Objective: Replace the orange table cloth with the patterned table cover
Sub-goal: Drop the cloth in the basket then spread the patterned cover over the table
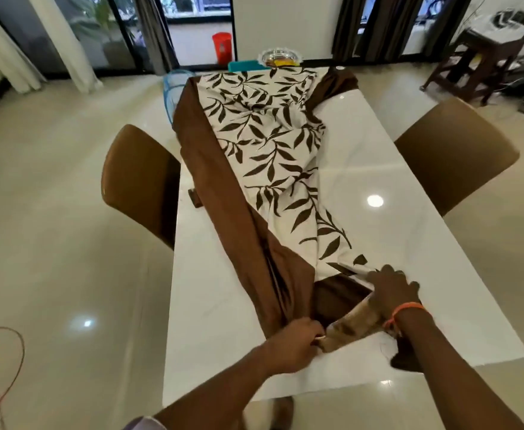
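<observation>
The patterned table cover [273, 144], cream with dark leaves and a wide brown border, lies bunched in a long strip down the white table [394, 193], from the far end to the near edge. My left hand [297, 339] grips the gathered brown border at the near end. My right hand [392, 290], an orange band on its wrist, grips the cover's near cream-and-brown edge a little farther right. No orange cloth is in view.
Two brown chairs stand at the table, one on the left [139, 181] and one on the right [453, 153]. A glass dish [280, 57] and a teal object [243, 66] sit beyond the far end. A wooden stool [484, 57] stands far right.
</observation>
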Demonstrator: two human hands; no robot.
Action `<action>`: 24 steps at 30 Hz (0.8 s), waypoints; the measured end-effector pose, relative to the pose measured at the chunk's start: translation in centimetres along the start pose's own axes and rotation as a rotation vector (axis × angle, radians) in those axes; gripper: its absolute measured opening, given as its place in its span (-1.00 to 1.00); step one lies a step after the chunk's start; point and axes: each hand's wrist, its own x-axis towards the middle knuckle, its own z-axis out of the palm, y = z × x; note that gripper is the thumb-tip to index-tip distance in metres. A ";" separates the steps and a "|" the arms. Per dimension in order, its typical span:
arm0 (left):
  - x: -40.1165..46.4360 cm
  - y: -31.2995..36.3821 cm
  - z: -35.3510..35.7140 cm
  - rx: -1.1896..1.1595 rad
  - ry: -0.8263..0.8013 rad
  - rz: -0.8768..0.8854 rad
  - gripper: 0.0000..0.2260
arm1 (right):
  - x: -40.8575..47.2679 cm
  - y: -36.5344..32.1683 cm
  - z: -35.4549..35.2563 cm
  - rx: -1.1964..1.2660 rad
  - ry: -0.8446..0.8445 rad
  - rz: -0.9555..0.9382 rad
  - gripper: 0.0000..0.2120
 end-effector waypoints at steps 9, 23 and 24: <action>-2.4 -4.8 1.0 -0.438 0.556 -0.933 -0.29 | -1.9 -1.9 8.4 0.412 0.068 0.245 -0.20; -1.8 -0.6 -3.4 -0.634 0.530 -0.623 -0.62 | -13.1 -16.4 4.6 0.605 -0.065 -0.642 -0.73; -2.1 -1.4 -4.1 -0.548 0.503 -0.666 -0.69 | -13.3 -16.1 4.5 0.754 -0.119 -0.686 -0.73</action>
